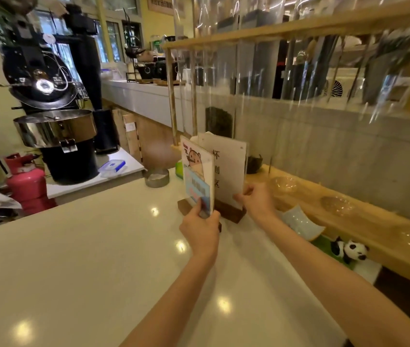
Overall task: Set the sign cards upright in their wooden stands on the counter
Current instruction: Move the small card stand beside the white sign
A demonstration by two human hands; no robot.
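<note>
Two clear sign cards stand upright near the far edge of the white counter (78,259). The nearer card (195,171) shows a cartoon animal and blue panels; my left hand (201,230) grips its lower edge, just above a dark wooden stand (184,206). Behind it a white card with black characters (226,169) sits in a second wooden stand (231,211). My right hand (255,200) pinches that card's lower right corner. Whether the front card is seated in its slot is hidden by my hand.
A round metal tin (157,178) and a green object (179,169) sit left of the cards. To the right runs a wooden ledge (349,221) with a clear screen, a pale dish (301,222) and a panda toy (350,250). A black roaster (48,96) stands far left.
</note>
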